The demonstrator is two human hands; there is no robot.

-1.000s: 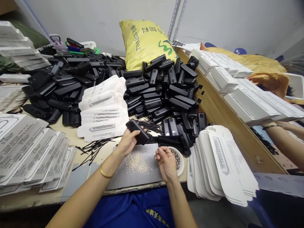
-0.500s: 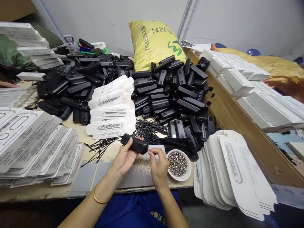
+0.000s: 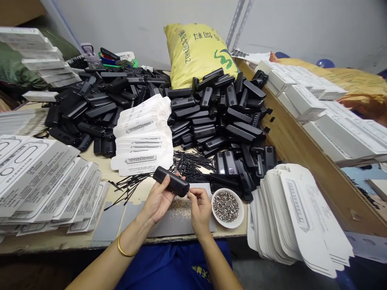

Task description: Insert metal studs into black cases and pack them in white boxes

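Observation:
In my left hand (image 3: 157, 201) lies a rounded black plastic device (image 3: 171, 181), tilted with its right end lower. The thumb presses on top and the fingers wrap beneath. My right hand (image 3: 200, 211) pinches at that lower right end, thumb against forefinger; what sits between the fingertips is too small to make out. Just right of this hand stands a white bowl (image 3: 241, 219) full of small shiny metal pieces (image 3: 226, 206). Behind the device, thin black straps or cords (image 3: 193, 166) lie in a loose heap. A grey sheet (image 3: 169, 229) sprinkled with small bits lies under my hands.
Many similar black devices (image 3: 204, 131) are piled at the back, before a yellow sack (image 3: 199, 54). Flat white cartons (image 3: 140, 147) lie mid-table. More cartons flank me on the left (image 3: 54, 185) and right (image 3: 299, 213). A wooden board (image 3: 302, 161) edges the right side.
Both hands stay at nearly the same spot. The right fingertips have closed in on the end of the black device, and the shiny bit seen there before is now mostly hidden.

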